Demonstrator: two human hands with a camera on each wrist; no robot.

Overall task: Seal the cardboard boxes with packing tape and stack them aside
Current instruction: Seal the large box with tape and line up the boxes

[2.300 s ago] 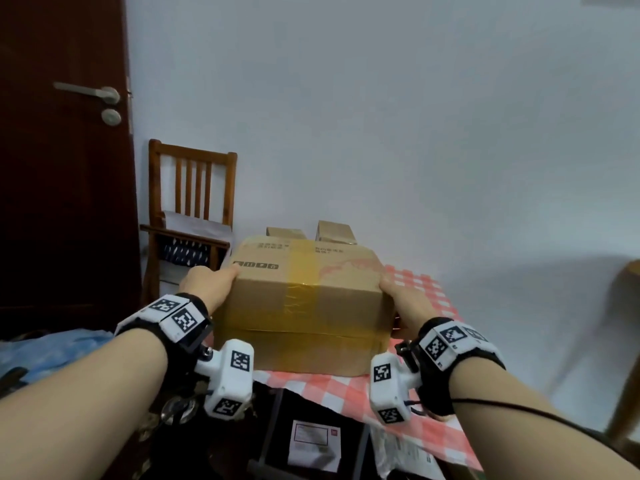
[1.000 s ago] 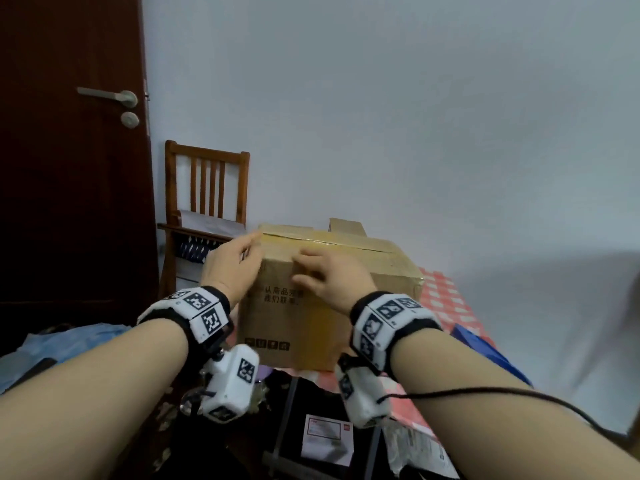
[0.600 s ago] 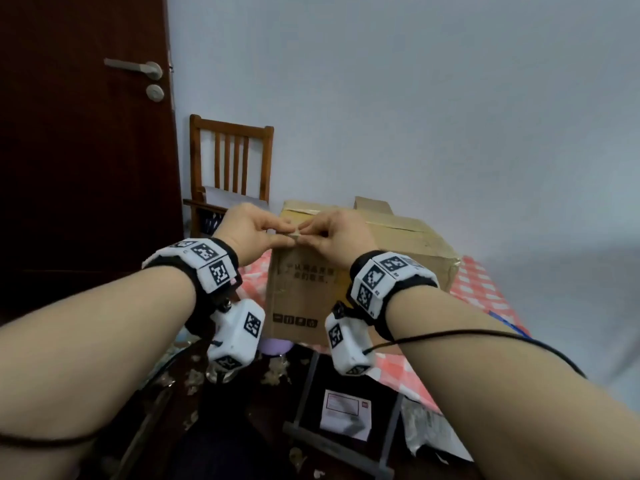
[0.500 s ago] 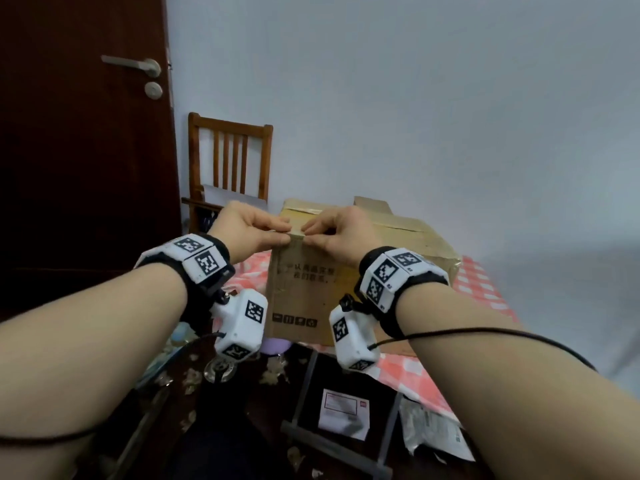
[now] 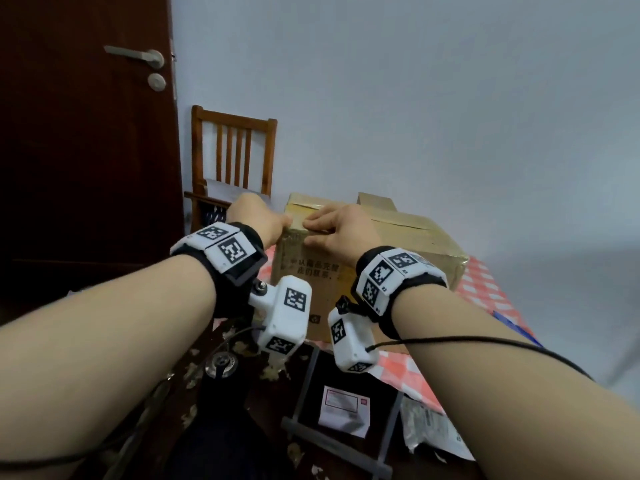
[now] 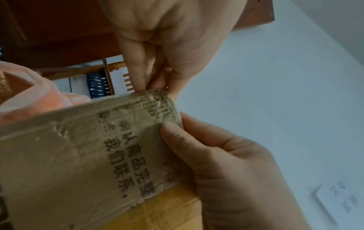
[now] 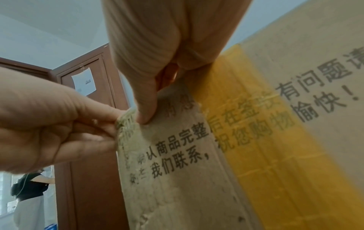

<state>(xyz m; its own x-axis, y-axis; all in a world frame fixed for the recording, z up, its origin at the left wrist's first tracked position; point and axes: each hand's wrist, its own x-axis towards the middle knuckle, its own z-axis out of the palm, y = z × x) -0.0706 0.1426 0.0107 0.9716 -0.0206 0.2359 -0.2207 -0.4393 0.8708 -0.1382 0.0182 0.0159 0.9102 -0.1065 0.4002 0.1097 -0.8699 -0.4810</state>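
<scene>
Cardboard box (image 5: 398,258) on checkered table (image 5: 485,292)

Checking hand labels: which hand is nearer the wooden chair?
Left. The left hand pinches the cardboard box at its upper corner on the wooden chair side; the right hand pinches just beyond, farther from the chair.

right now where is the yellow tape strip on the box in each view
Head: yellow tape strip barely shows on the box's near face, beside the right wrist band.
Left wrist: bottom centre, below the printed text.
Right wrist: wide diagonal band right of centre.
Shared landmark: the black printed characters beside it.
</scene>
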